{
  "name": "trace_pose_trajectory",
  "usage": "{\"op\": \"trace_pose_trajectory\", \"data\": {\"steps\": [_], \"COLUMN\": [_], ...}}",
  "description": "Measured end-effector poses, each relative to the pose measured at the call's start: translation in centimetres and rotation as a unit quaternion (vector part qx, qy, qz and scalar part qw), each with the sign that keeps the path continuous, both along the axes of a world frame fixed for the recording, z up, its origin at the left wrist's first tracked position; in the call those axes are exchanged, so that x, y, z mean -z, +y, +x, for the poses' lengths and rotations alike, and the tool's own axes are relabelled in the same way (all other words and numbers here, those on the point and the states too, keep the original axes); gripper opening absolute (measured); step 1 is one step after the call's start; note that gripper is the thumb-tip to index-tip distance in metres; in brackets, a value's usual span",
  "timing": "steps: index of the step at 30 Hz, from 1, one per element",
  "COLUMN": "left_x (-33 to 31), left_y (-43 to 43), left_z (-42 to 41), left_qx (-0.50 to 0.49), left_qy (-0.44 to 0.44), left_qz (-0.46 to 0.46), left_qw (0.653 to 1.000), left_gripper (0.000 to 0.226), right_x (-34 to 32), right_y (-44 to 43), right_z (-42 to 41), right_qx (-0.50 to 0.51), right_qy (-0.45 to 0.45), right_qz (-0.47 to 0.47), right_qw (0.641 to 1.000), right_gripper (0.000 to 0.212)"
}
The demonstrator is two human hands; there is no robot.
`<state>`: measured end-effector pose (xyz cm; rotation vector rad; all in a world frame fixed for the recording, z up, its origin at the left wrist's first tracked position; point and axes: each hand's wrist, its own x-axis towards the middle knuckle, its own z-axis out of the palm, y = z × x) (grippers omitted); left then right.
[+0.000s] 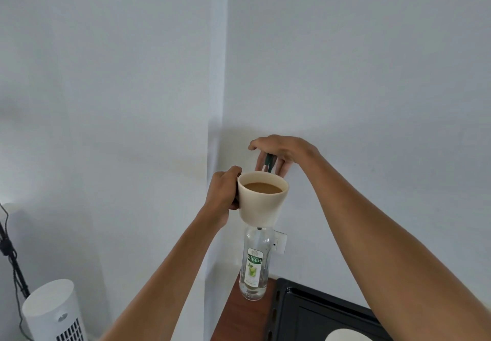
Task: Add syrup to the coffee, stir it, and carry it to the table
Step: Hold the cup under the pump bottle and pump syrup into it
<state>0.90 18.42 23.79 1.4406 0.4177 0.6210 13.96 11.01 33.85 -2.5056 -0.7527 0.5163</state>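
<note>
A cream mug (pixel 261 205) full of light brown coffee (pixel 262 188) hangs in the air, and my left hand (pixel 224 192) is closed around its handle. Right behind and below the mug stands a clear glass syrup bottle (pixel 253 263) with a green and white label, on a brown wooden top (pixel 239 314). Its neck is hidden by the mug. My right hand (pixel 281 152) reaches over the mug's far rim, fingers pointing down around the bottle's dark green pump head (pixel 269 161). The spout sits just above the rim.
A black tray or appliance top (pixel 318 316) lies right of the bottle, with a white round object (pixel 345 336) at the bottom edge. A wall socket (pixel 280 242) is behind the bottle. A white tower fan (pixel 53 314) and a black stand (pixel 8 247) are at the lower left.
</note>
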Motion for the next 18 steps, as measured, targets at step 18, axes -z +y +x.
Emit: {"op": "trace_pose_trajectory", "data": {"steps": [18], "left_x": [0.9], "left_y": [0.4], "left_z": [0.7], "left_qx": [-0.01], "left_qy": [0.006], "left_qz": [-0.011], "left_qw": [1.0], "left_gripper": [0.036], "right_x": [0.1], "right_y": [-0.2], "right_z": [-0.1], "right_qx": [-0.009], "right_qy": [-0.006], "right_qz": [0.006], "right_qw": [1.0], "right_gripper": [0.048]}}
